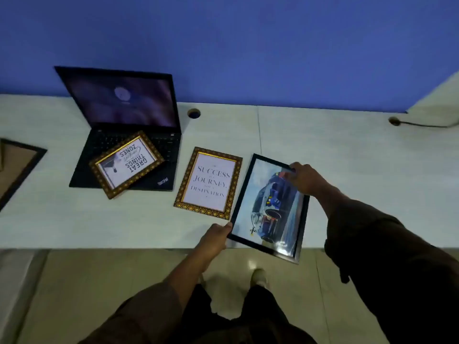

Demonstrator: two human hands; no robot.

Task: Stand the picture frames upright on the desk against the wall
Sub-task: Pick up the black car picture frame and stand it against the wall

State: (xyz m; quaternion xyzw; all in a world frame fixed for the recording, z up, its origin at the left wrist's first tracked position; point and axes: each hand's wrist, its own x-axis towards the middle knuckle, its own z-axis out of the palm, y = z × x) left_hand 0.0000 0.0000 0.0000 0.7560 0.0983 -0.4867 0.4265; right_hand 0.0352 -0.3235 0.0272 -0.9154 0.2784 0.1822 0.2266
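Observation:
A black-framed car picture (269, 207) is held over the desk's front edge, tilted, its near corner hanging past the edge. My left hand (215, 238) grips its near left corner. My right hand (305, 178) grips its far right edge. To its left a gold-framed "Success is a journey" print (210, 182) lies flat on the pale desk (347, 175). Another gold-framed print, "Great things" (126, 163), lies askew across a laptop's keyboard. The blue wall (248, 45) rises behind the desk.
An open black laptop (124, 115) stands at the back left. A dark-framed picture (17, 167) lies at the far left edge. Two cable holes (194, 113) pierce the desk's back, the right one with a cable (422, 124). Tiled floor and my shoes show below.

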